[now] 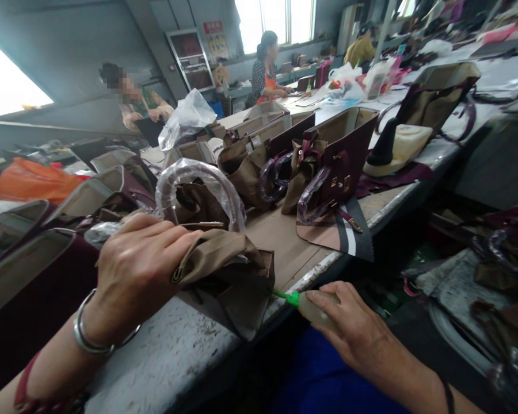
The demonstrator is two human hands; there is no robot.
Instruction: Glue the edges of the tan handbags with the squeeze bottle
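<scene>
My left hand (140,270) is closed on the upper edge of a handbag (237,293), where brown lining cloth is folded outward. The bag lies tilted at the table's edge, and a plastic-wrapped handle (198,167) arches up behind my fingers. In my right hand (349,319) is a squeeze bottle (314,307) with a green nozzle, fingers wrapped round its body. The nozzle tip points left and meets or nearly meets the bag's right side; contact is unclear. My left fingertips are partly hidden by the cloth.
Several maroon handbags (349,155) with brown linings stand along the worktable (159,356). A pale plastic container (408,146) with a dark cone sits at the right. More bag pieces (501,270) lie below on the right. Co-workers (265,72) sit across the table.
</scene>
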